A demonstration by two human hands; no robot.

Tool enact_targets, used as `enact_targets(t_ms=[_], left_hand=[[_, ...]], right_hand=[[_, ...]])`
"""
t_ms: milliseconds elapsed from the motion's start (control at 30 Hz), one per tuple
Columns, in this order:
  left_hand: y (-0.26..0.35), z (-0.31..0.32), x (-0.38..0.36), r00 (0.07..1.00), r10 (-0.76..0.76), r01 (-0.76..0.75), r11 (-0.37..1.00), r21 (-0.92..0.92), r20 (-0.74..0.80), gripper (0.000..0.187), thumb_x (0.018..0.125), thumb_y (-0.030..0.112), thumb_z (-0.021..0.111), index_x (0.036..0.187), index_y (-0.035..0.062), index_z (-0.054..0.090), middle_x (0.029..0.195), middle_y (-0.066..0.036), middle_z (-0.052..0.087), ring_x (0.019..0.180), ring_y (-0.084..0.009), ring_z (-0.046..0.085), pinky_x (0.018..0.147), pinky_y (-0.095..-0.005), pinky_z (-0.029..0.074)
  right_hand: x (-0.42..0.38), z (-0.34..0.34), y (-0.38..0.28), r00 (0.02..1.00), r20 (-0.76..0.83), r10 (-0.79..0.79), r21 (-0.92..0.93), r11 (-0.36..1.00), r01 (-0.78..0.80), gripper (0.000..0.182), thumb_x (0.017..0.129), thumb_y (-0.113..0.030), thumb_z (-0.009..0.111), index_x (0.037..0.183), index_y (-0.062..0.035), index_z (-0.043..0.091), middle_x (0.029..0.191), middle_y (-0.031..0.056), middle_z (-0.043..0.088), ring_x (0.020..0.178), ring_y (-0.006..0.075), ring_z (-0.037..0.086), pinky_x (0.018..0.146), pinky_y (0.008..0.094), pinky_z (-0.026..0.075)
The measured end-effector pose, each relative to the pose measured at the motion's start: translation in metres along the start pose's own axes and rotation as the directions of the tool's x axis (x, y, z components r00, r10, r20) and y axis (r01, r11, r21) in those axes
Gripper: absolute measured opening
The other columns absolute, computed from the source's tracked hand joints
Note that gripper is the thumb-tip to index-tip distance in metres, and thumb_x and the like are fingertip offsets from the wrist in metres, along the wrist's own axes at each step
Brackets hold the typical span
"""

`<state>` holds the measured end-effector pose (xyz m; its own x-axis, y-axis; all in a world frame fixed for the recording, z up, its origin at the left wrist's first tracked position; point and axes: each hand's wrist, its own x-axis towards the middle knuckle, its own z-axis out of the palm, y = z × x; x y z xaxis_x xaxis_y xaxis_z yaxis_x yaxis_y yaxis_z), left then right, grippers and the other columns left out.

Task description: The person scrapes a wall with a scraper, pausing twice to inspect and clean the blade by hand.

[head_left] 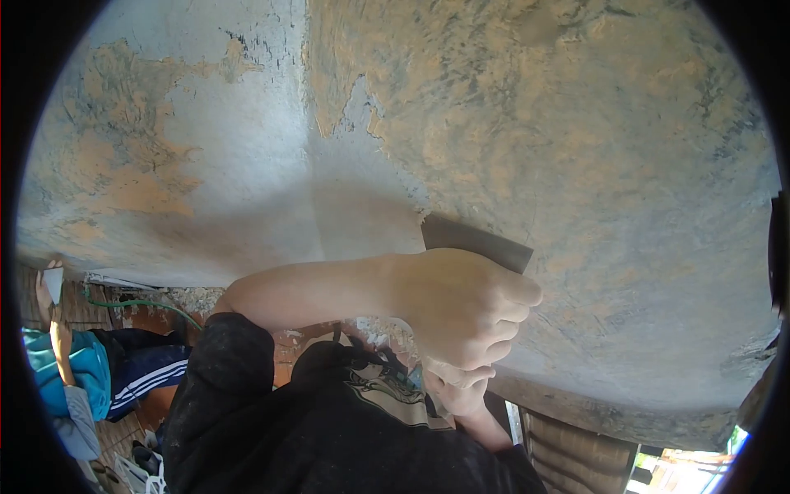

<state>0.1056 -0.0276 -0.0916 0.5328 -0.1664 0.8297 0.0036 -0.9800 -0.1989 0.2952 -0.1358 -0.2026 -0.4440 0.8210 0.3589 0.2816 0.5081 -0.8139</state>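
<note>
My left hand [469,309] reaches across from the left, its fingers curled round a putty knife. The wide grey blade [477,239] of the putty knife shows past the knuckles and lies against the wall; its handle is hidden in my fist. Behind the blade, the wall [609,165] is mottled grey and tan, with a ragged edge beside a smoother pale grey area. Just below my left hand is my right hand [457,385], fingers bent and closed. Whatever it may hold is hidden from view.
At the far left another person's hand [46,288] holds a triangular pale blade [53,285] near the wall. A green hose [140,302] runs along the wall's base, amid pale debris [206,298]. A brown slatted panel [576,445] stands at lower right.
</note>
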Motion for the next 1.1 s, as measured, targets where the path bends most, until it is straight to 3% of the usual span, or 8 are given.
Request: enact_targets(t_ms=[100, 333, 433, 533, 733, 800, 1000, 1100], left_hand=[[-0.003, 0.001, -0.001, 0.999, 0.016, -0.016, 1.0, -0.021, 0.032, 0.031, 0.071, 0.02, 0.058, 0.046, 0.0077, 0.045, 0.047, -0.001, 0.043, 0.047, -0.0162, 0.04, 0.055, -0.0274, 0.036], [-0.003, -0.001, 0.003, 0.998, -0.017, 0.018, 1.0, -0.012, 0.063, 0.033, 0.071, 0.024, 0.059, 0.046, 0.0076, 0.044, 0.045, 0.0, 0.04, 0.047, -0.0168, 0.041, 0.056, -0.0284, 0.036], [-0.01, -0.002, 0.006, 0.998, 0.003, -0.005, 1.0, 0.022, 0.07, 0.033, 0.07, 0.025, 0.058, 0.046, 0.0078, 0.045, 0.045, 0.0, 0.041, 0.047, -0.0168, 0.041, 0.056, -0.0283, 0.037], [-0.01, -0.003, 0.007, 0.996, 0.004, -0.008, 0.999, 0.052, 0.087, 0.034, 0.07, 0.027, 0.058, 0.045, 0.0083, 0.045, 0.045, 0.0, 0.042, 0.047, -0.0168, 0.041, 0.058, -0.028, 0.038], [-0.007, -0.008, 0.011, 0.995, -0.017, 0.017, 1.0, 0.001, 0.097, 0.033, 0.069, 0.026, 0.059, 0.045, 0.0088, 0.044, 0.044, -0.001, 0.043, 0.047, -0.0163, 0.04, 0.057, -0.0272, 0.038], [-0.011, -0.011, 0.015, 0.993, -0.021, 0.018, 1.0, 0.02, 0.116, 0.033, 0.068, 0.026, 0.059, 0.045, 0.0087, 0.044, 0.045, -0.001, 0.043, 0.047, -0.0162, 0.04, 0.056, -0.0271, 0.037], [-0.006, -0.01, 0.017, 0.996, -0.007, 0.012, 0.999, -0.048, 0.092, 0.036, 0.068, 0.027, 0.061, 0.043, 0.0091, 0.042, 0.044, -0.001, 0.042, 0.046, -0.0163, 0.039, 0.055, -0.0278, 0.036], [-0.011, -0.006, 0.02, 0.996, 0.0, 0.0, 1.0, 0.002, 0.087, 0.035, 0.069, 0.026, 0.059, 0.044, 0.0095, 0.042, 0.045, -0.001, 0.042, 0.045, -0.0163, 0.039, 0.056, -0.0283, 0.036]], right_hand=[[0.008, -0.008, -0.004, 0.936, 0.185, 0.299, 0.361, 0.865, -0.347, 0.042, 0.072, -0.012, 0.07, 0.111, -0.0004, 0.059, 0.102, 0.015, 0.059, 0.078, 0.0286, 0.062, 0.062, 0.0361, 0.048], [0.016, -0.01, 0.005, 0.962, 0.146, -0.229, -0.401, 0.876, 0.269, 0.044, 0.069, -0.007, 0.072, 0.111, -0.0031, 0.06, 0.102, 0.0122, 0.061, 0.084, 0.0286, 0.062, 0.063, 0.0339, 0.048], [0.017, -0.005, 0.008, 0.893, 0.159, 0.421, 0.326, 0.831, -0.45, 0.039, 0.067, -0.004, 0.071, 0.105, -0.0053, 0.064, 0.106, 0.0138, 0.06, 0.091, 0.0302, 0.062, 0.07, 0.0369, 0.048], [0.018, 0.012, 0.013, 0.994, -0.031, -0.102, -0.156, 0.983, 0.096, 0.039, 0.066, -0.006, 0.071, 0.104, -0.0057, 0.065, 0.106, 0.0131, 0.061, 0.092, 0.0296, 0.062, 0.071, 0.0379, 0.049], [0.02, 0.003, -0.006, 0.878, 0.118, 0.464, 0.446, 0.765, -0.464, 0.04, 0.066, -0.003, 0.07, 0.106, -0.0045, 0.064, 0.11, 0.0147, 0.059, 0.096, 0.0276, 0.06, 0.071, 0.036, 0.048], [0.027, 0.004, 0.001, 0.986, 0.006, -0.165, -0.144, 0.976, 0.164, 0.045, 0.067, -0.007, 0.073, 0.11, -0.0022, 0.062, 0.111, 0.0124, 0.059, 0.1, 0.027, 0.06, 0.072, 0.0369, 0.048], [0.025, -0.008, -0.021, 0.99, 0.079, 0.114, 0.14, 0.982, -0.125, 0.042, 0.067, -0.001, 0.068, 0.108, 0.0001, 0.06, 0.108, 0.0127, 0.058, 0.095, 0.0273, 0.059, 0.07, 0.0353, 0.046], [0.034, -0.01, -0.014, 0.907, 0.188, -0.376, -0.556, 0.721, 0.414, 0.039, 0.068, -0.002, 0.069, 0.107, 0.0004, 0.061, 0.108, 0.0135, 0.058, 0.095, 0.027, 0.059, 0.074, 0.0345, 0.047]])
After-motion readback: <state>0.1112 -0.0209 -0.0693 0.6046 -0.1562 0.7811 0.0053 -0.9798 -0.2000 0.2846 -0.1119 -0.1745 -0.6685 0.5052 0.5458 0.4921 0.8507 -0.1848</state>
